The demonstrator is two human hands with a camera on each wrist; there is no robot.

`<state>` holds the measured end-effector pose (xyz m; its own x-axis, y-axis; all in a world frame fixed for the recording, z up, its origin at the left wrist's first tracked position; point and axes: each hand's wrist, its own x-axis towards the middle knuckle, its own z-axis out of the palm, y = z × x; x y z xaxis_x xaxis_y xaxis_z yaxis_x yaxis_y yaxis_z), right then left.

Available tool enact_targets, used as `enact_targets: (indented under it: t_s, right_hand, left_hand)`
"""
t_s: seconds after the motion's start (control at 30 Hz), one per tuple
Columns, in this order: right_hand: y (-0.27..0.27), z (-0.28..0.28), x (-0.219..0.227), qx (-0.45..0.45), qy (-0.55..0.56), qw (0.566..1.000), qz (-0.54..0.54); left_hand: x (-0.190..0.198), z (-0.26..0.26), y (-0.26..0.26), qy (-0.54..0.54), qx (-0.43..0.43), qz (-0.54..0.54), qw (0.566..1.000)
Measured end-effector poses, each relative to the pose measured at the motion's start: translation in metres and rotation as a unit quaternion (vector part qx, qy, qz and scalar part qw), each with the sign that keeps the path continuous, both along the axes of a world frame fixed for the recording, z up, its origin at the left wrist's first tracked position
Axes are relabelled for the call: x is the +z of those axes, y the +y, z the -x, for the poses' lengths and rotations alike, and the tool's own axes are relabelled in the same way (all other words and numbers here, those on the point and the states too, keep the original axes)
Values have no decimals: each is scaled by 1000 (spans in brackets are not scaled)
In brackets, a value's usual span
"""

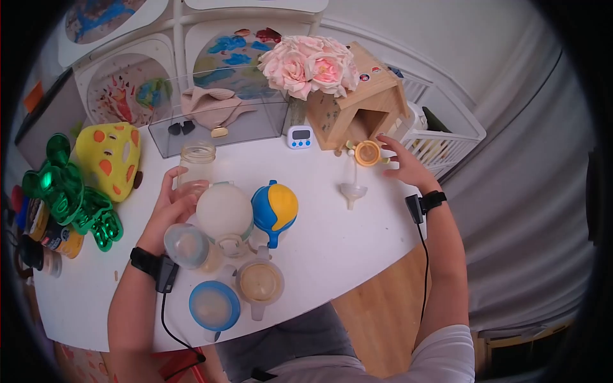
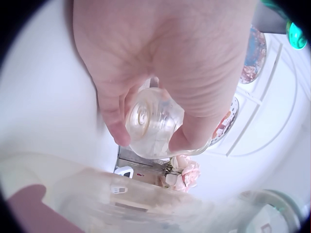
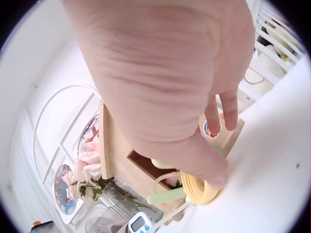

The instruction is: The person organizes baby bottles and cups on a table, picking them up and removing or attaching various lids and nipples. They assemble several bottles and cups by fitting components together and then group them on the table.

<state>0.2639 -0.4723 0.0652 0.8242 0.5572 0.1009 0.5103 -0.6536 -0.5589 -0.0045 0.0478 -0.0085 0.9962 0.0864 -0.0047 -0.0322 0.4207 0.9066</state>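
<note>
My left hand (image 1: 174, 207) curls round a clear bottle (image 1: 197, 159) with an uncapped, threaded neck. Thumb and fingers lie on either side of its body (image 2: 153, 124) in the left wrist view. My right hand (image 1: 408, 167) is spread beside an orange-yellow screw ring (image 1: 368, 153) at the front of the wooden house. Seen from the right wrist, the thumb overlaps the ring (image 3: 197, 189), and a pale green handle-like piece (image 3: 166, 196) lies by it. A clear funnel-shaped piece with a tube (image 1: 352, 190) lies just in front of the ring.
Closest to the body stand a large white-domed bottle (image 1: 225, 209), a blue-and-yellow cup (image 1: 274, 207), a clear-lidded bottle (image 1: 186, 246), a handled cup (image 1: 260, 282) and a blue-rimmed cup (image 1: 214, 305). Behind are a timer (image 1: 299, 137), a clear box (image 1: 255, 131) and a wooden house (image 1: 357, 102).
</note>
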Motion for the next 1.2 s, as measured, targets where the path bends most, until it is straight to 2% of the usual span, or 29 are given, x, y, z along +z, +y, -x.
enact_targets:
  t_s: [0.03, 0.13, 0.27, 0.33, 0.37, 0.43, 0.57, 0.63, 0.7, 0.77, 0.9, 0.97, 1.03, 1.17, 1.2]
  right_hand:
    - [6, 2, -5, 15, -4, 1000, -26]
    - [15, -5, -12, 3, -20, 1000, 3]
    - [18, -8, -14, -4, -61, 998, -19]
    - [8, -20, -22, -21, -51, 993, -101]
    - [4, -27, -24, -13, -47, 993, -103]
    - [-8, -37, -26, -78, -42, 989, -116]
    - [-8, -38, -26, -57, -51, 984, -160]
    - [7, -18, -16, -86, 6, 945, -315]
    - [10, -14, -9, -104, 43, 935, -336]
    - [18, -1, 10, -88, 89, 909, -399]
    - [17, 7, 37, -66, 139, 890, -430]
    - [19, 16, 56, -50, 158, 890, -424]
    - [30, 32, 82, -59, 152, 917, -363]
    - [65, 61, 126, 8, 96, 952, -289]
    - [75, 63, 133, 14, 97, 950, -298]
  left_hand:
    - [1, 1, -1, -1, -3, -2, 1000]
    - [2, 2, -1, 1, -8, -10, 1000]
    - [0, 1, 0, -8, -12, -16, 1000]
    - [7, 5, -3, 4, -3, -24, 1000]
    - [9, 3, -4, 12, -10, -30, 999]
    - [8, 2, -2, 16, -10, -41, 999]
    - [4, 1, 0, -4, -17, -39, 999]
    - [6, 3, 1, -18, -16, -37, 999]
    - [12, 4, -2, 3, -16, 0, 1000]
    - [10, 2, -1, -5, -17, 2, 1000]
    - [11, 2, -2, -7, -19, -4, 1000]
    - [7, 2, -1, -16, -18, -10, 1000]
    - [7, 2, -2, -31, -16, -17, 999]
    - [9, 2, -3, -33, -18, -28, 999]
    - [9, 2, -3, -35, -21, -29, 999]
